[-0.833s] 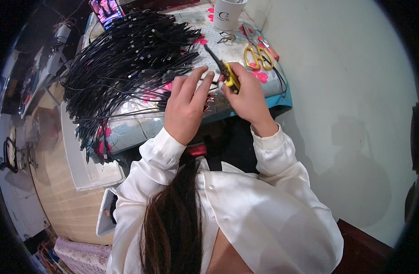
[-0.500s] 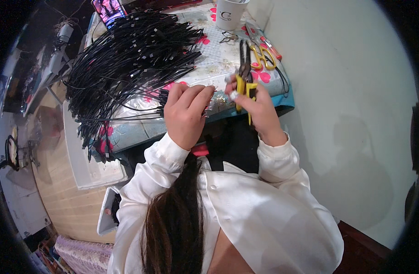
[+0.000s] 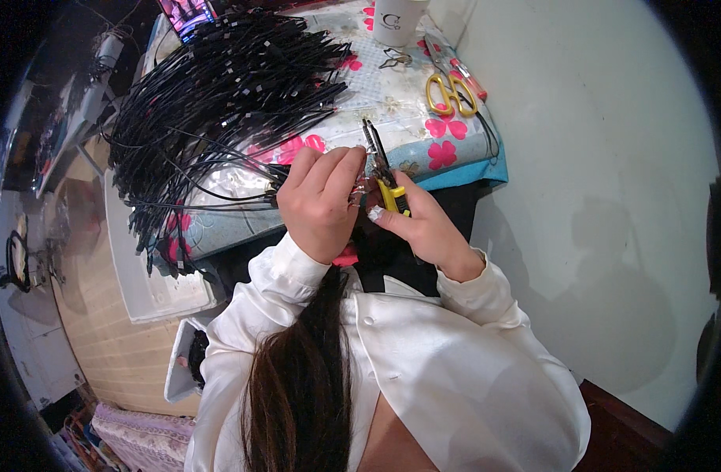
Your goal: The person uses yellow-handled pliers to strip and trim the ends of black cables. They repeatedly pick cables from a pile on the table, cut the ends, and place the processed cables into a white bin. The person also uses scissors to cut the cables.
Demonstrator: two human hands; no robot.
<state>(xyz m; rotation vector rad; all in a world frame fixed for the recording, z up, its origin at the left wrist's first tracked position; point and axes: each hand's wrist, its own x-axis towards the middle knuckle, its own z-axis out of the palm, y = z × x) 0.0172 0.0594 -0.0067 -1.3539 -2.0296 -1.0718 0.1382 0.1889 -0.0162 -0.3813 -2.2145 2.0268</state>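
My left hand (image 3: 321, 200) is closed round a bunch of black cables near the table's front edge. Their stripped ends, with thin coloured wires (image 3: 359, 191), stick out on the right side of the fingers. In my right hand (image 3: 427, 224) is a wire stripper (image 3: 389, 189) with yellow handles and dark jaws. Its jaws point up and slightly left, right beside the wire ends; whether they touch a wire I cannot make out. The cables run left to a large heap of black cables (image 3: 219, 86) on the table, some with small metal plugs.
A flowered cloth covers the table (image 3: 376, 98). Yellow-handled scissors (image 3: 451, 94), a red-handled tool (image 3: 469, 79), a metal clip (image 3: 395, 58) and a white cup (image 3: 398, 22) lie or stand at the right. A lit phone (image 3: 187, 17) leans behind the heap. White bin (image 3: 160, 295) at left; wall at right.
My right hand has moved left and toward me, bringing the wire stripper from beside the scissors to the wire ends. My left hand has hardly moved and keeps its hold on the cables.
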